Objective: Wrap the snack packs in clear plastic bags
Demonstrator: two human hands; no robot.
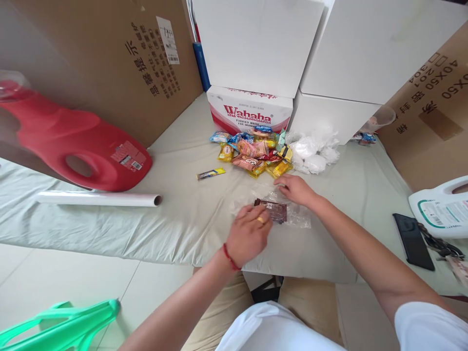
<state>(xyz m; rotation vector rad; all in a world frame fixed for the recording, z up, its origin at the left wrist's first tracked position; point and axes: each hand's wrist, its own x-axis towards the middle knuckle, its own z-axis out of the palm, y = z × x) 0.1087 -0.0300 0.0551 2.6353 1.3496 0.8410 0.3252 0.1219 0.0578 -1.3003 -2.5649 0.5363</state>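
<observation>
Several dark brown snack packets [278, 211] lie stacked at the middle front of the table, with a thin clear plastic bag [302, 219] spread under and around them. My left hand [250, 231], with a ring and a red bracelet, is closed with its fingers curled over the left end of the packets. The thumb is partly hidden. Behind the packets, the fingers of my right hand [296, 189] pinch the upper edge of the bag. Just beyond lies a pile of wrapped snacks [252, 151], and beside it a heap of crumpled white plastic bags [314, 151].
A yellow stick packet [211, 173] lies left of the pile. A white roll [98, 199] and a red jug [84, 141] occupy the left. A Wahaba-labelled box [250, 111] stands behind. At right are a phone [413, 241] and white bottle [442, 209]; a green stool [62, 324] is below.
</observation>
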